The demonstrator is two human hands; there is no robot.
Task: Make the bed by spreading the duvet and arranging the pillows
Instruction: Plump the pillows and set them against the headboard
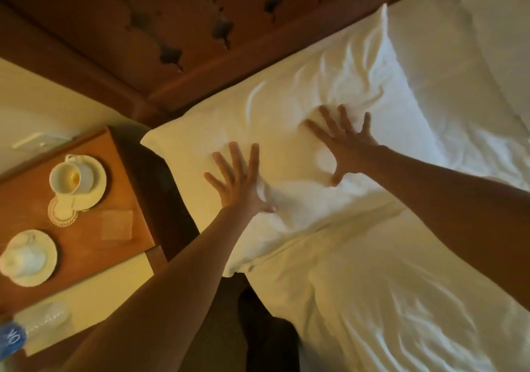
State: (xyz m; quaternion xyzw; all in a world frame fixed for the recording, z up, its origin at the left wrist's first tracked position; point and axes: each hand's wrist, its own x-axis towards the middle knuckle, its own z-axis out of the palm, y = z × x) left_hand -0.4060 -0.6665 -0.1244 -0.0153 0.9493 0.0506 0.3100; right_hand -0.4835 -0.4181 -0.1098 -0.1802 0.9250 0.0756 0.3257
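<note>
Flat on the white pillow (286,130), left hand (241,184) and right hand (345,145), fingers splayed, arms outstretched.

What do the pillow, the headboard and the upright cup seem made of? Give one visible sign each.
Pillow: white woven cloth, likely cotton; it shows soft creases.
Headboard: brown wood, dull finish, with carved cut-outs.
Upright cup: white ceramic, seemingly glazed; smooth, on a matching saucer.

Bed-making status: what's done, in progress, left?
Done: the duvet lies spread up to the pillows; a second pillow sits by the headboard. In hand: left hand and right hand press flat, fingers spread, on the near pillow. Left: near pillow and duvet look creased; the rest of the bed is out of view.
</note>
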